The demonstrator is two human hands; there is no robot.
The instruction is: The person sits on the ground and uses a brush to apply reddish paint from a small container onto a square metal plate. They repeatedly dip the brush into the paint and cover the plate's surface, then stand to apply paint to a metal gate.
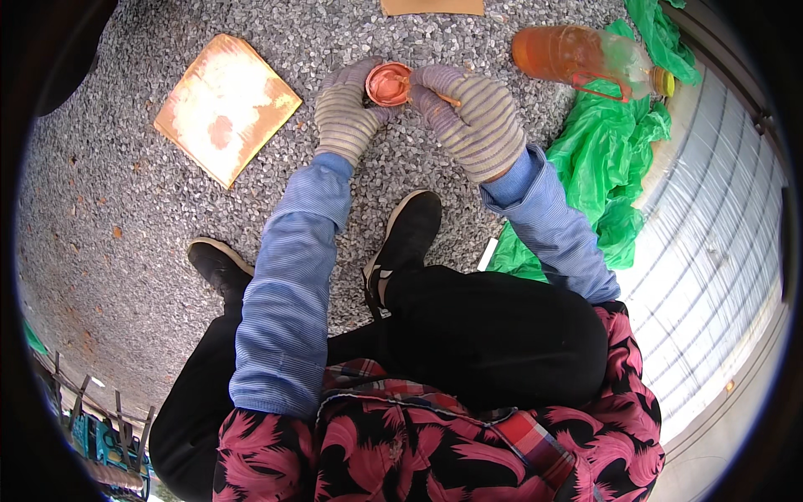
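Observation:
In striped knit gloves, both my hands meet above the gravel at the upper middle. My left hand (345, 113) is closed around a small round cup (387, 82), reddish pink inside, its opening turned up toward me. Beside the cup's right rim, my right hand (481, 121) pinches a thin orange-tan stick (452, 101). The stick's near end shows below the fingers; its other end is at the cup, too small to make out clearly. Whether it is a brush I cannot tell.
A square board (259, 96) smeared with pinkish orange lies to the left. At the upper right a clear jug (544, 52) of orange liquid with a yellow cap rests on its side by crumpled green plastic (598, 163). My shoes (410, 222) stand on the gravel below.

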